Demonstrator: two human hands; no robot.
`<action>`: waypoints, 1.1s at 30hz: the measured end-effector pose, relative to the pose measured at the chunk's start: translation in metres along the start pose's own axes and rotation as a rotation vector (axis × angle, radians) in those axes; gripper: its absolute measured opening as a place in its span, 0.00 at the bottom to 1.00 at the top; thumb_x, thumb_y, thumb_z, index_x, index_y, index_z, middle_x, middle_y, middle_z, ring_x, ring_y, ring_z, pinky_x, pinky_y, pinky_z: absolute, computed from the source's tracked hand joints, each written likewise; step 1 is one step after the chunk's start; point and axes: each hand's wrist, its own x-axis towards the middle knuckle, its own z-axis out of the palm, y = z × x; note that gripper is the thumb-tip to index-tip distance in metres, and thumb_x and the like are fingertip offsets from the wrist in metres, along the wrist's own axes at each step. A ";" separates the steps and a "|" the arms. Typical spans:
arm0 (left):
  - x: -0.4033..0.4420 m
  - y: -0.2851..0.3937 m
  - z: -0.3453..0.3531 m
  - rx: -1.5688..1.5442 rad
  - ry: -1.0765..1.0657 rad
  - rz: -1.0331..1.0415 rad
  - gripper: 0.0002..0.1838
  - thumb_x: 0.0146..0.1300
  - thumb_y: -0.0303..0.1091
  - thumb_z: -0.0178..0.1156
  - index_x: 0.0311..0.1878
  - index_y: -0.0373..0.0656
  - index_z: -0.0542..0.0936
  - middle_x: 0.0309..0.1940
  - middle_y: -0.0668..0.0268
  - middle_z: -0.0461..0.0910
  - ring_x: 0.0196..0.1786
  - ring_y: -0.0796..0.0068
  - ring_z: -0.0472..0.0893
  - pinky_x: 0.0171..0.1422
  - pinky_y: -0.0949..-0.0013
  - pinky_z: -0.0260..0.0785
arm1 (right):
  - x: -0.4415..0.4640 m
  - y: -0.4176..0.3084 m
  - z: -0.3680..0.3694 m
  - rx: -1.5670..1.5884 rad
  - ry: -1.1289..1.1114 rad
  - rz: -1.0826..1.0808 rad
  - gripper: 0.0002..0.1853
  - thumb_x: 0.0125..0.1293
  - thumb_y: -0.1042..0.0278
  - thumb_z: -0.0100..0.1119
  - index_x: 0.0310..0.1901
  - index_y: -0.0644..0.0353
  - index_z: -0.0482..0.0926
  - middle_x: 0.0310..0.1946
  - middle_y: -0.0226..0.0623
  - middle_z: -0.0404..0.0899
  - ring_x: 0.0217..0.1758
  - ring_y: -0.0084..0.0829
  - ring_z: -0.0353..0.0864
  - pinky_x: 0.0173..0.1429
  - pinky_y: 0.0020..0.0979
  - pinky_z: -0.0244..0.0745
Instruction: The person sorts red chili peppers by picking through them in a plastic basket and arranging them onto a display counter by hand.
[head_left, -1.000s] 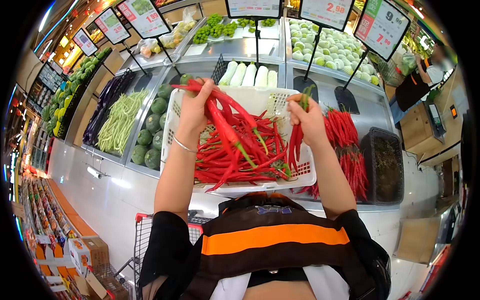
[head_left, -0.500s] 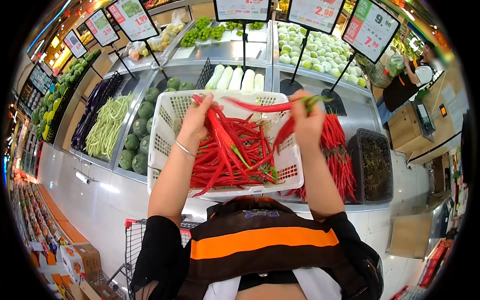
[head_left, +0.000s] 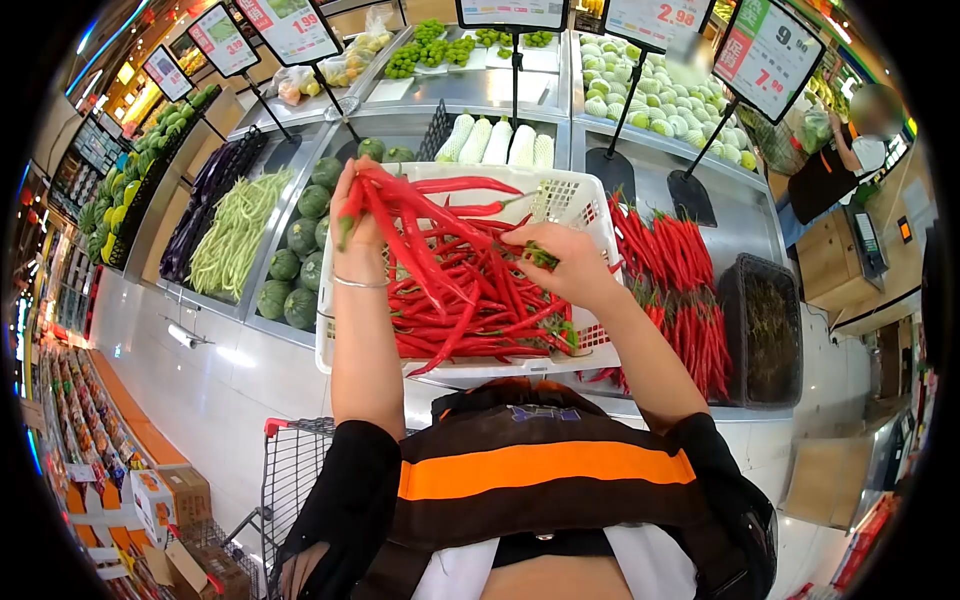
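A white perforated basket (head_left: 592, 200) in front of me holds a pile of long red chili peppers (head_left: 470, 325). My left hand (head_left: 358, 215) is closed around several red peppers over the basket's left side, their tips fanning to the right. Over the right part of the basket, my right hand (head_left: 562, 262) pinches the green stems of some red peppers, whose bodies lie among the others. To the right of the basket, bundles of red peppers (head_left: 665, 250) rest on the metal display.
Green beans (head_left: 235, 235), eggplants (head_left: 205, 205) and round dark green squashes (head_left: 290, 265) lie left of the basket. A black crate (head_left: 765, 330) stands at the right. Price signs (head_left: 768, 55) rise behind. A person (head_left: 835, 165) stands at the right back. A shopping cart (head_left: 290, 470) is below.
My right hand has moved left and down from the basket's right edge, bringing its peppers over the pile. My left hand, still holding peppers, has turned and shifted left.
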 end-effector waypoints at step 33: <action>-0.036 -0.109 0.053 1.688 -0.534 -0.166 0.07 0.52 0.26 0.63 0.31 0.35 0.75 0.27 0.72 0.71 0.26 0.84 0.67 0.31 0.78 0.62 | 0.011 -0.017 -0.037 0.716 0.190 0.425 0.05 0.56 0.73 0.60 0.31 0.65 0.75 0.23 0.31 0.75 0.24 0.19 0.74 0.30 0.22 0.69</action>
